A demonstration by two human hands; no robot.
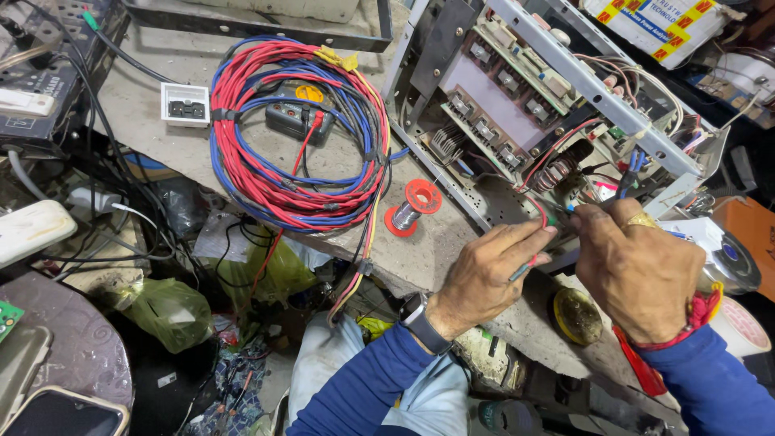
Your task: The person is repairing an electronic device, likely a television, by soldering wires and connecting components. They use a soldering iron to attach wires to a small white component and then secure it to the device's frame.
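- Thin wires (539, 211), red and green, run out of the opened metal chassis (517, 105) and end between the fingertips of the two hands, low at the chassis's front edge.
- A slim green-and-red tool (526, 266), seemingly a pen-like probe or small screwdriver, lies slanted across the left hand's fingers, tip pointing up toward the wires.
- The chassis lies tilted on the worktop (161, 121), its boards, heat sink and copper coil exposed.
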